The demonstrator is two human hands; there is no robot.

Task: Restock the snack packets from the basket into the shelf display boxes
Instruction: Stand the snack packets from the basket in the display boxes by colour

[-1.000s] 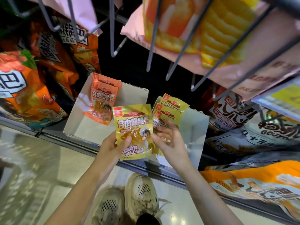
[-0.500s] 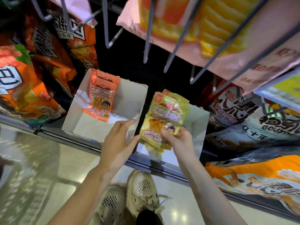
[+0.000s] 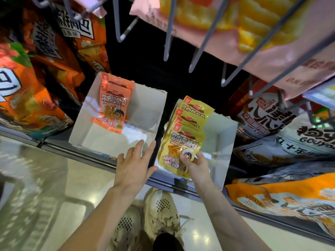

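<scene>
**Colours on the shelf**

Yellow packets [image 3: 188,142] with dark lettering and a cartoon face are seen at centre right in a white box [image 3: 224,142]. Orange packets [image 3: 114,105] with the same print are seen in the white box [image 3: 145,109] at centre left. Beige perforated shoes [image 3: 159,214] are seen at bottom centre.

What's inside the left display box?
Inside the left box, two orange packets lean overlapped against its back-left wall; the rest shows bare white floor. The front packet covers most of the rear one, so anything behind them is hidden.
</scene>
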